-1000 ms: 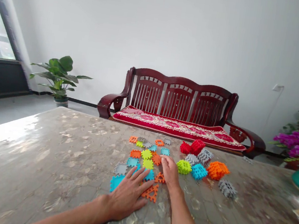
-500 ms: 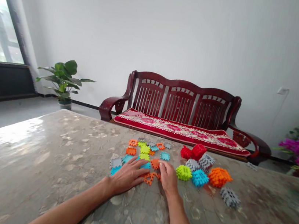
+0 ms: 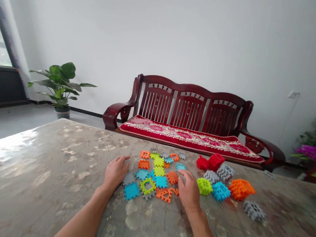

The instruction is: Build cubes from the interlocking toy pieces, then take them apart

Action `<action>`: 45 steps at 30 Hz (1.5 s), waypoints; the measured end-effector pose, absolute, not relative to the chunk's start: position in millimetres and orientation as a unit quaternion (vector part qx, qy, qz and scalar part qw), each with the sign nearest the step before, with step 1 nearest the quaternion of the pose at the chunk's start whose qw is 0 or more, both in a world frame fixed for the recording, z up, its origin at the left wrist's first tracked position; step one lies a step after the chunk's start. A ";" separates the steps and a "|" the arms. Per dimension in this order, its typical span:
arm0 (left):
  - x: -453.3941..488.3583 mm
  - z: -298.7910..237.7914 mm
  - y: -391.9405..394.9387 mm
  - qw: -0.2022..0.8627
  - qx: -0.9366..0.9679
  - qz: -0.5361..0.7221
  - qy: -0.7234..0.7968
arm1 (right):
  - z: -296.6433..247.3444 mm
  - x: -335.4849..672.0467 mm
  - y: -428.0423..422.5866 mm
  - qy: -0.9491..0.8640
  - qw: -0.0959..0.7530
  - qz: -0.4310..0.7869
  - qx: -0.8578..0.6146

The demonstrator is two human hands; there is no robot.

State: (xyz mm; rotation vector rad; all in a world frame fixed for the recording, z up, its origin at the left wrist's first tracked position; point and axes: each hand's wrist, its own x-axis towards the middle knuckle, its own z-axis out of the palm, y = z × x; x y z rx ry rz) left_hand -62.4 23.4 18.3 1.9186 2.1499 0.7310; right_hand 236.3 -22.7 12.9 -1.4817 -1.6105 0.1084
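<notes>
Flat interlocking plastic tiles with toothed edges lie loosely spread on the table between my hands. My left hand [image 3: 116,172] rests at the left edge of the spread, thumb apart from the fingers, close to a grey tile [image 3: 129,178] and a blue square tile [image 3: 131,191]. On the other side my right hand [image 3: 189,189] is at the right edge, its thumb and fingers apart, beside an orange square tile [image 3: 172,177]. Neither hand visibly holds anything. Between them lie a yellow-green square tile [image 3: 159,171], a bright blue tile [image 3: 161,181] and several orange tiles.
Right of my right hand stand assembled blocks: a yellow-green one [image 3: 204,186], a blue one [image 3: 221,191], an orange one [image 3: 241,189], a grey one [image 3: 254,211] and a red one [image 3: 215,162]. A wooden bench [image 3: 190,107] stands behind the patterned table [image 3: 83,151].
My left hand has lifted off the tiles and moved left, uncovering several of them. My right hand has come away from the orange square tile to the right. The view has shifted slightly.
</notes>
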 end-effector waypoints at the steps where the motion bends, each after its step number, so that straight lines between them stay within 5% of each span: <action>1: -61.6 17.5 24.9 0.079 0.650 0.242 0.716 | 14.7 235.5 -19.2 -0.653 0.451 0.041 -0.607; 29: -54.8 5.3 28.0 0.038 0.705 0.220 0.673 | 51.3 93.8 100.8 -0.812 0.081 0.006 -0.577; 37: -54.4 8.6 28.2 0.046 0.699 0.227 0.677 | 64.1 92.7 87.1 -0.830 0.126 -0.017 -0.543; 45: -56.4 12.8 30.6 0.097 0.686 0.262 0.672 | 57.7 140.4 12.1 -0.782 0.353 0.135 -0.496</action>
